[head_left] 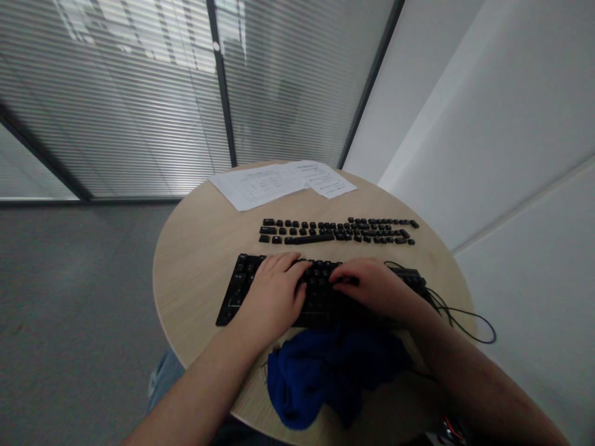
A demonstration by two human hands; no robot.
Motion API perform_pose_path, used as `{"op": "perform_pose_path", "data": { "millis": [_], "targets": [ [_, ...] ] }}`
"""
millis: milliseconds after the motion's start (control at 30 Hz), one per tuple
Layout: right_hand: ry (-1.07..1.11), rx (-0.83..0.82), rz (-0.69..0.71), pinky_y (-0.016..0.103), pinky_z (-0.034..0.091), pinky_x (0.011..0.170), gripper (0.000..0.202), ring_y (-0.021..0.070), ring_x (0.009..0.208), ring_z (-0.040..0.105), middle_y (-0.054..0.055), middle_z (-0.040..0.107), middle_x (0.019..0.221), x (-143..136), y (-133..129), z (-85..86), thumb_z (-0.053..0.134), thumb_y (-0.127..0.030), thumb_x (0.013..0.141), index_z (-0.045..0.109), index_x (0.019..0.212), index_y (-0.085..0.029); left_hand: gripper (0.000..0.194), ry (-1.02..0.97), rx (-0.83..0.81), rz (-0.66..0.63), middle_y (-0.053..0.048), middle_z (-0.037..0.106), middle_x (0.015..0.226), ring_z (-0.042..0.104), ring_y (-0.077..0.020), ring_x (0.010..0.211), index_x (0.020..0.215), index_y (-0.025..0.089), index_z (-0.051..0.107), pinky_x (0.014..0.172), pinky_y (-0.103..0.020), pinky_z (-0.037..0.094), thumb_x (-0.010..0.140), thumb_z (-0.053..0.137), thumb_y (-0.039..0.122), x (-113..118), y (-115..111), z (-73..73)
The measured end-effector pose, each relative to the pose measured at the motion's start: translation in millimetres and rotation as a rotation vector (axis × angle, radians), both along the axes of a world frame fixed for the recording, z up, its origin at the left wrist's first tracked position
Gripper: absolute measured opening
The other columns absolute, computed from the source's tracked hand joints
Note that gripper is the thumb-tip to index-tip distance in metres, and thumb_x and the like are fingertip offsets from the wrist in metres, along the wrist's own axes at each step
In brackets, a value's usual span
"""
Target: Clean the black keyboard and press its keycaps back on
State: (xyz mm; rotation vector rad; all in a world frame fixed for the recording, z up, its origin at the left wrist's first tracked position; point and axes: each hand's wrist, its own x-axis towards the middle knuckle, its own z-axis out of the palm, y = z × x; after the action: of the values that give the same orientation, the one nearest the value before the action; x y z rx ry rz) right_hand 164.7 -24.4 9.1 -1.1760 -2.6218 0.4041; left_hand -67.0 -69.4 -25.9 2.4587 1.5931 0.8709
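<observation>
A black keyboard [318, 303] lies on the round table, with keys in its left and middle parts; both forearms and hands cover much of it. My left hand [274, 294] rests on its left half, fingers stretched forward over the keys and thumb apart. Over the middle, my right hand [369, 282] has thumb and fingers drawn together at the keys; whatever is between the fingertips is hidden. Beyond the keyboard, loose black keycaps [302, 231] lie in rows, a long space bar [310, 239] among them. A crumpled blue cloth [320, 371] sits in front of the keyboard.
Printed paper sheets [264, 184] lie at the far side of the wooden table [195, 248]. A black cable [483, 319] loops past the right table edge. A white wall [525, 142] stands close on the right, and blinds [139, 105] hang behind glass ahead.
</observation>
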Motion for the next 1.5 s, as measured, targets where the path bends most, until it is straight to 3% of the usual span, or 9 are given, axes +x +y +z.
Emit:
{"op": "perform_pose_path", "data": {
  "millis": [700, 1267, 1500],
  "targets": [
    [-0.034, 0.054, 0.004, 0.036, 0.052, 0.085, 0.018, 0.0224, 0.090, 0.071, 0.002, 0.079, 0.098, -2.9, -2.3, -1.3, 0.066, -0.018, 0.089, 0.080, 0.096, -0.026, 0.035, 0.063, -0.024, -0.014, -0.013, 0.064, 0.131, 0.056, -0.0315, 0.123, 0.123, 0.018, 0.069, 0.112, -0.056, 0.040, 0.088, 0.062, 0.016, -0.7, -1.8, 1.7],
    [-0.090, 0.149, 0.117, 0.035, 0.050, 0.088, 0.015, 0.0215, 0.092, 0.067, 0.004, 0.078, 0.098, -6.0, -6.5, 1.8, 0.067, -0.014, 0.091, 0.080, 0.094, -0.021, 0.037, 0.075, -0.037, -0.015, -0.013, 0.064, 0.135, 0.054, -0.0328, 0.127, 0.125, 0.018, 0.069, 0.115, -0.059, 0.038, 0.089, 0.061, 0.017, 0.1, -2.3, 0.2],
    [-0.139, 0.117, 0.016, 0.034, 0.049, 0.084, 0.010, 0.0215, 0.091, 0.067, 0.004, 0.076, 0.092, -4.5, -3.9, 2.7, 0.070, -0.021, 0.091, 0.080, 0.092, -0.021, 0.037, 0.074, -0.038, -0.013, -0.013, 0.063, 0.135, 0.054, -0.0322, 0.128, 0.125, 0.018, 0.069, 0.116, -0.057, 0.037, 0.089, 0.062, 0.018, 0.8, -2.3, -0.8]
  ]
}}
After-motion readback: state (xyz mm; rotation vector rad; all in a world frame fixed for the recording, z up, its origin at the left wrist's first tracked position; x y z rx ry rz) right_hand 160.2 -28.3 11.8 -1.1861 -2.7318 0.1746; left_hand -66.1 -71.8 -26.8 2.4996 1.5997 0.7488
